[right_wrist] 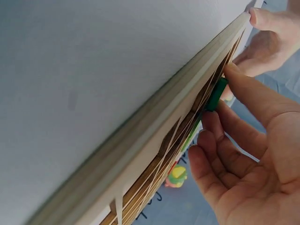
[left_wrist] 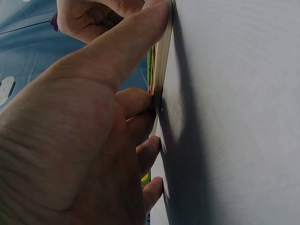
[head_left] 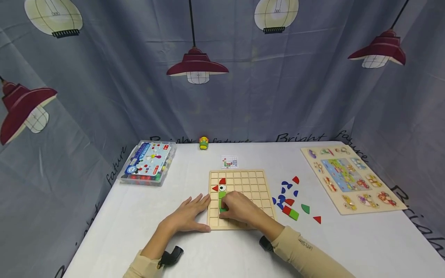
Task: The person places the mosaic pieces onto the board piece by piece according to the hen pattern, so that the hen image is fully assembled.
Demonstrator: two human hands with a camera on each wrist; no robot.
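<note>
Looks early to me: your wooden grid board (head_left: 250, 188) is mostly bare slots, with one short column on its 9 o'clock side. Your right hand (head_left: 240, 208) pinches a green piece (right_wrist: 216, 94) at that column's 6 o'clock end, tilted, so I'd say not seated; your left hand (head_left: 187, 214) touches the 9 o'clock edge, fingers fairly straight, gripping nothing. Loose pieces (head_left: 293, 214) wait at 3, picture card (head_left: 229, 162) past 11. In already: green squares (head_left: 222, 195), eye tile (head_left: 221, 188), red quarter-round (head_left: 222, 180), red triangle (head_left: 215, 188). Backdrop (head_left: 222, 108) reads "Bright" and "fature"; sleeve (head_left: 306, 247) lettering and box (head_left: 149, 158) label are too tiny to trust.
</note>
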